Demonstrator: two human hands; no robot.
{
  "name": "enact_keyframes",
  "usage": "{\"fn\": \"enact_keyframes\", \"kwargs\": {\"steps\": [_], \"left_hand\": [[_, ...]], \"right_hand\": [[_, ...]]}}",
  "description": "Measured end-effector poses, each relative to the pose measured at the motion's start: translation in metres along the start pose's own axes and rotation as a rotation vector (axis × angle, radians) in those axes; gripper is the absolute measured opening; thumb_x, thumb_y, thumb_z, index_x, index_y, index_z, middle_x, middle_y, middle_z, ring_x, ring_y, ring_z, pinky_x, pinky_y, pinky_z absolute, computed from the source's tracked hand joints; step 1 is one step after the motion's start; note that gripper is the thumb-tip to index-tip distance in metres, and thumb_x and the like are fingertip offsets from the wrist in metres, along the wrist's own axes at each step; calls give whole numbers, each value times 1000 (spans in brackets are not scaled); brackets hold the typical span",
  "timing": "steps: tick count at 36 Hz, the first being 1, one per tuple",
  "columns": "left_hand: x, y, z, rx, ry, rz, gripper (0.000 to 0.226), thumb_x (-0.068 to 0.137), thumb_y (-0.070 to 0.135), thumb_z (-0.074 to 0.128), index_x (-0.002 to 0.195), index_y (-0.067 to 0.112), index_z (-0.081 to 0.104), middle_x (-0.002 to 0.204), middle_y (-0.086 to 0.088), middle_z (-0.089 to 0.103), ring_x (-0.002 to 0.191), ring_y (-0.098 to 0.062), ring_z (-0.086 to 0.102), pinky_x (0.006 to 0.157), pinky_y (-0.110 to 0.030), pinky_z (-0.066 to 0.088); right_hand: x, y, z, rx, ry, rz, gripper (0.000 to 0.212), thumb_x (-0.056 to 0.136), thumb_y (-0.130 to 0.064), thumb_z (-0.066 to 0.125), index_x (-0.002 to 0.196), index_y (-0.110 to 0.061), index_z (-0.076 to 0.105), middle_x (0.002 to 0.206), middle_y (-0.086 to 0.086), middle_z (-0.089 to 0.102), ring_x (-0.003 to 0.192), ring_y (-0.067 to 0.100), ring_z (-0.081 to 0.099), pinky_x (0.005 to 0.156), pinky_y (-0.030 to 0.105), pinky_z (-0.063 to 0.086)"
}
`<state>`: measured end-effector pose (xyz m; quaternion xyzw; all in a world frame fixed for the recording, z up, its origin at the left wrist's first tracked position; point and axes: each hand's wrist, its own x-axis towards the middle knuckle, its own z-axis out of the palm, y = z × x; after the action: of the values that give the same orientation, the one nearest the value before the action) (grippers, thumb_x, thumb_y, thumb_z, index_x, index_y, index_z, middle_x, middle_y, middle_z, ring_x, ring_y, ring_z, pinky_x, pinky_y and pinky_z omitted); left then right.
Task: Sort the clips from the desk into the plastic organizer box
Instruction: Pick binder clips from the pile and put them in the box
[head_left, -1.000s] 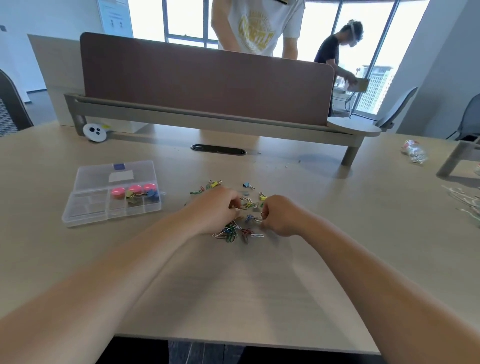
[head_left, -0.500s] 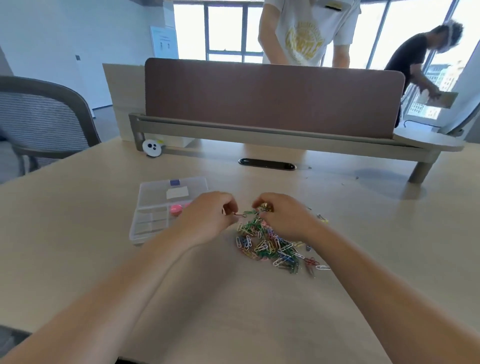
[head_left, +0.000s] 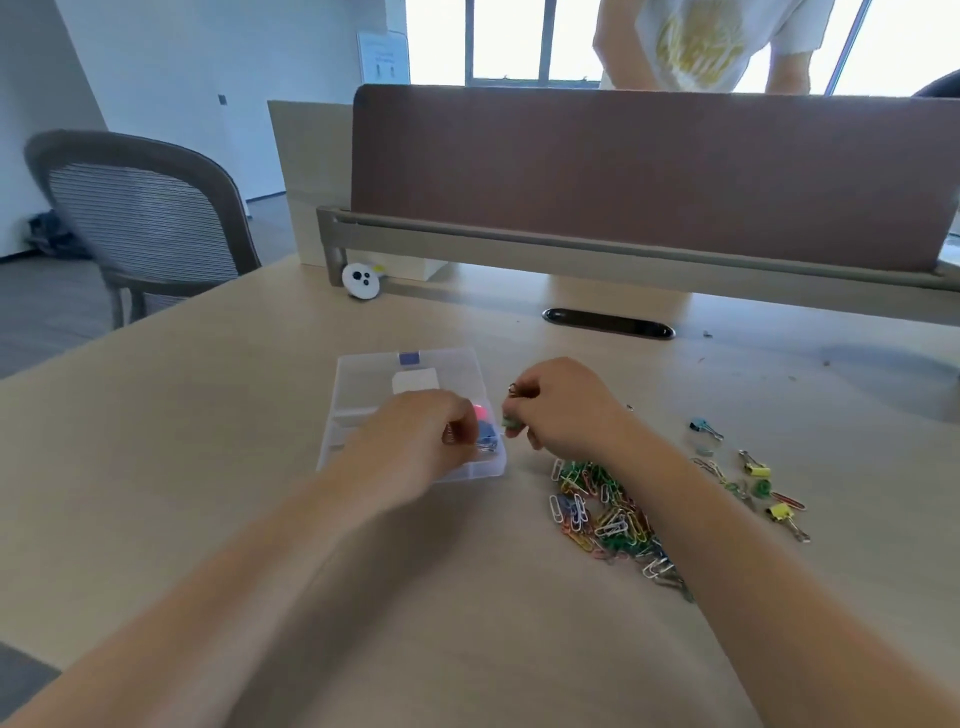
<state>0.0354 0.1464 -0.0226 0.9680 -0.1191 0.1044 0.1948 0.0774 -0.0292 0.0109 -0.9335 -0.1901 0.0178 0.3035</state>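
Note:
A clear plastic organizer box (head_left: 363, 384) lies open on the desk, left of centre, with pink and blue clips in its right-hand compartment. My left hand (head_left: 415, 441) hovers over that compartment, fingers pinched on small binder clips. My right hand (head_left: 563, 410) is just right of the box, closed on a green binder clip, its wire loops showing above the fingers. A pile of coloured paper clips (head_left: 608, 514) lies under my right forearm. Several binder clips (head_left: 753, 467) are scattered further right.
A brown desk divider (head_left: 649, 176) on a grey rail runs across the back. A small white round gadget (head_left: 361, 280) sits by the rail's left foot, a cable slot (head_left: 608, 323) behind the box. A grey chair (head_left: 140, 218) stands at left; a person stands beyond the divider.
Both hands left the clip pile and moved left with clips pinched in them. My left hand now sits over the box, my right beside it. My view swung left.

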Motion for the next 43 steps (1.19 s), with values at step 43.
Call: {"fn": "enact_keyframes", "kwargs": {"steps": [43], "left_hand": [[-1, -12, 11, -59, 37, 154, 9, 88, 35, 64, 84, 31, 70, 75, 8, 64, 69, -11, 56, 67, -35, 49]], "right_hand": [[10, 7, 7, 54, -40, 47, 14, 90, -20, 65, 84, -8, 69, 70, 1, 73, 49, 5, 51, 64, 29, 47]]}}
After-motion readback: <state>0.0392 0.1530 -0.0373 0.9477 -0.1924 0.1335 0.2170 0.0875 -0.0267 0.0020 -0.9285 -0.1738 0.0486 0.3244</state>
